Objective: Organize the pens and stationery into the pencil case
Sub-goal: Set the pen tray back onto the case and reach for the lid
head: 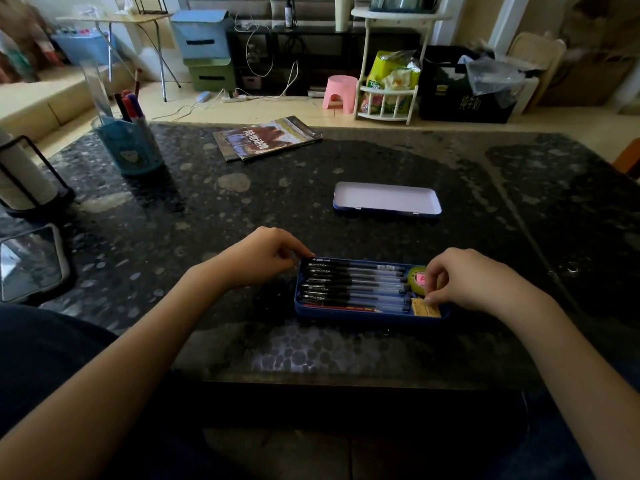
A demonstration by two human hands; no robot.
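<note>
A blue tin pencil case (367,315) lies open near the table's front edge. Several black-capped clear pens (353,285) lie side by side in it, with a red pencil (343,308) along its near wall. A green tape roll (417,277) and a yellow eraser (426,310) fill its right end. My left hand (263,258) rests at the case's far left corner, fingers curled, fingertips touching the rim. My right hand (464,280) hovers over the right end, fingers curled down onto the eraser. The case's lid (386,199) lies apart, inside up, farther back.
A blue pen holder (130,145) with markers and a ruler stands at the back left. A stack of booklets (266,136) lies at the table's far edge. A phone (29,263) and a black roll holder (24,178) sit at the left.
</note>
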